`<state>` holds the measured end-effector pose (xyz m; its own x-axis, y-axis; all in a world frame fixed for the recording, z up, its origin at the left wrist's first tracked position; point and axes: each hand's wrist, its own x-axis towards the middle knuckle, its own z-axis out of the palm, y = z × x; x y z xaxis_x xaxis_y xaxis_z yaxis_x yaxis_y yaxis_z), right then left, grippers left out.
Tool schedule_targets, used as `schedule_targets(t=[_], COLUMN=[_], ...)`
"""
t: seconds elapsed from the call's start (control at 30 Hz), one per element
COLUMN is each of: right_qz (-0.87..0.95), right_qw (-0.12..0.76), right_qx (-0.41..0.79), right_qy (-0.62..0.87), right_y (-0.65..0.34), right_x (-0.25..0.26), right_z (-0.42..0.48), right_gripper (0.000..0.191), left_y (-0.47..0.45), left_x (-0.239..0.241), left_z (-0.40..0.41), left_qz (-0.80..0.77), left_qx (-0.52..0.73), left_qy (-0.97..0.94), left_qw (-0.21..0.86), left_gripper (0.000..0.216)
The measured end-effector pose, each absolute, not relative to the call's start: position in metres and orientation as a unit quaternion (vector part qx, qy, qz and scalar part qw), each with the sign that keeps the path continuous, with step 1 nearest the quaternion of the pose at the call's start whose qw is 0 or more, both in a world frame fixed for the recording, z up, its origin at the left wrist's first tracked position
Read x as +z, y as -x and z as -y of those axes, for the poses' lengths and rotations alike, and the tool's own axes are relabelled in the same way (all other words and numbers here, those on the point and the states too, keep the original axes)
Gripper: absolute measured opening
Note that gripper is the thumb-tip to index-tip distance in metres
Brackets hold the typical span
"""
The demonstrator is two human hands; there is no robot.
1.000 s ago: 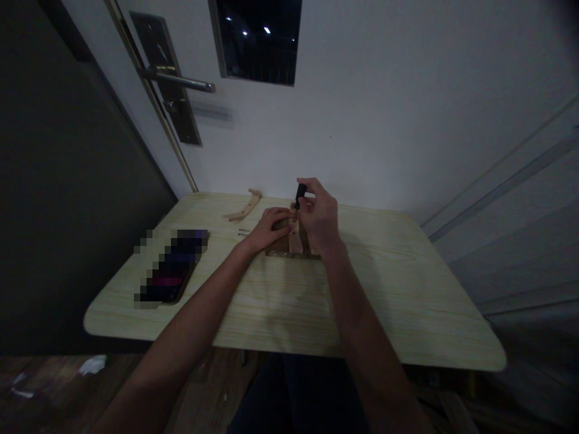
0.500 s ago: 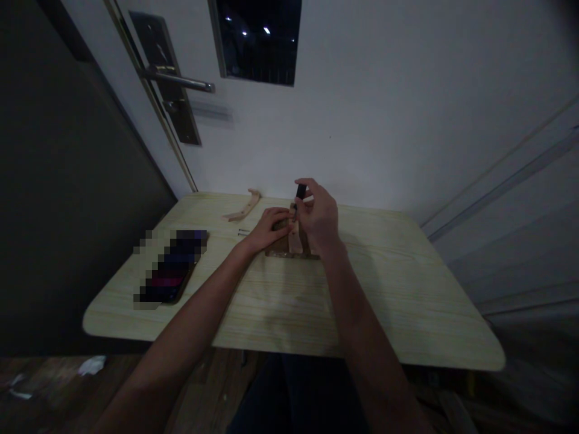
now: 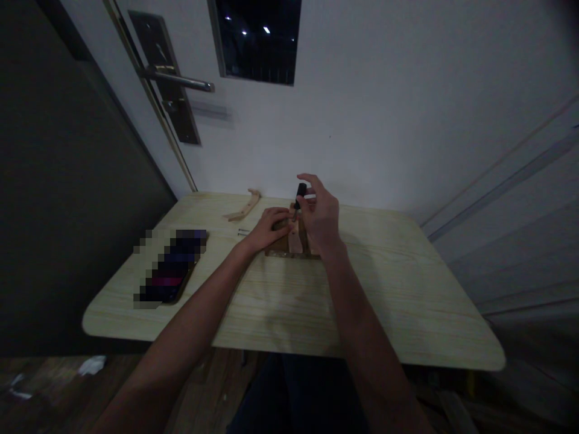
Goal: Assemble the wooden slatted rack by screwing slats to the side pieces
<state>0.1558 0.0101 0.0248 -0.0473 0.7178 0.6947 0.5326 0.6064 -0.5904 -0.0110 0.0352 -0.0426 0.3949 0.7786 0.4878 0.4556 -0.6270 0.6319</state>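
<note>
A small wooden assembly (image 3: 289, 244) stands near the far middle of the pale wood table (image 3: 384, 301). My left hand (image 3: 266, 229) rests on its left side, fingers curled over the wood and holding it down. My right hand (image 3: 319, 214) pinches a short black-handled screwdriver (image 3: 299, 194) upright over the top of the assembly, with the index finger lifted off the handle. The tool's tip and whatever it touches are hidden between my hands.
A loose curved wooden piece (image 3: 244, 208) lies at the table's far left edge, with two small screws (image 3: 243, 231) near my left wrist. A phone (image 3: 172, 271) lies on the left. A door with a metal handle (image 3: 176, 78) stands behind.
My right hand's fingers have shifted on the screwdriver handle, and the index finger has lifted. My left hand and the wooden assembly have stayed put.
</note>
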Motion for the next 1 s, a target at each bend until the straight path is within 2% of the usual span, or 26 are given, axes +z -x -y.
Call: schedule_targets(t=[0.27, 0.7, 0.87, 1.0], right_qz=[0.699, 0.698, 0.7, 0.696], right_qw=[0.548, 0.542, 0.539, 0.537], right_qx=[0.032, 0.034, 0.066, 0.086], right_qy=[0.458, 0.467, 0.464, 0.469], right_y=[-0.155, -0.155, -0.156, -0.158], right_x=[0.027, 0.027, 0.03, 0.035], right_z=[-0.009, -0.011, -0.014, -0.017], right_gripper=[0.018, 0.02, 0.018, 0.024], left_y=[0.01, 0.01, 0.003, -0.014], left_x=[-0.04, -0.031, -0.012, 0.001], left_z=[-0.034, -0.031, -0.026, -0.029], left_qz=[-0.382, -0.388, -0.423, -0.398], left_qx=[0.394, 0.417, 0.471, 0.518], left_qy=[-0.811, -0.797, -0.769, -0.746], left_qw=[0.201, 0.2, 0.087, 0.13], left_gripper=[0.027, 0.027, 0.025, 0.03])
